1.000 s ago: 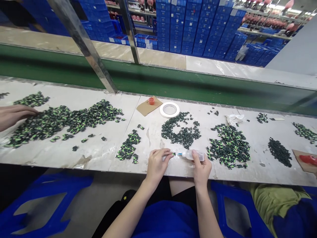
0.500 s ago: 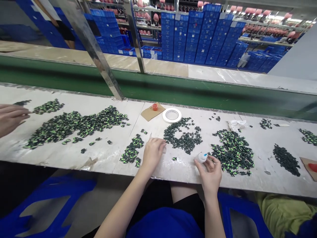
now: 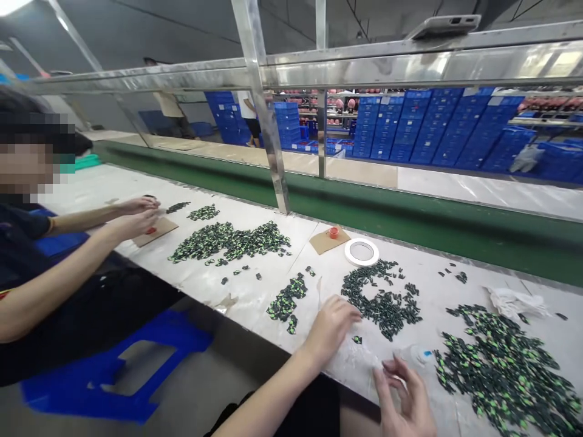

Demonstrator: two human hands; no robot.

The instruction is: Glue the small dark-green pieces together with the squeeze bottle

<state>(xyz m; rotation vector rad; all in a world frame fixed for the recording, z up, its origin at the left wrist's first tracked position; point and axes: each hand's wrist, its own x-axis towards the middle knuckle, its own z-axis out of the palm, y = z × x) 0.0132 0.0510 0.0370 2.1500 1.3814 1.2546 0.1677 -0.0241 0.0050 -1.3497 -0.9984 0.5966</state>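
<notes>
My left hand [image 3: 332, 326] is over the tabletop, its fingers curled together beside a pile of small dark pieces [image 3: 381, 297]. What those fingers hold, if anything, is hidden. A thin pointed sliver [image 3: 319, 290] shows just beyond this hand. My right hand [image 3: 405, 397] has its thumb and fingers apart, with nothing visible between them. Just past its fingertips a small white bottle with a blue tip [image 3: 416, 354] lies on the table. A single black-and-green piece [image 3: 357, 340] sits between my hands. To the right spreads a large heap of black-and-green pieces [image 3: 510, 370].
A white tape roll [image 3: 361, 252] lies near cardboard [image 3: 321, 244] bearing a red cap-like container [image 3: 334, 232]. More black-and-green pieces [image 3: 286, 300] lie left of my hands. A co-worker's hands [image 3: 139, 213] work farther left. A metal post [image 3: 276, 164] rises at the table's back edge.
The view has swung left and up, bringing the co-worker into sight. My right hand has let go of the white bottle and drawn back from it. My left hand stays near the dark pile.
</notes>
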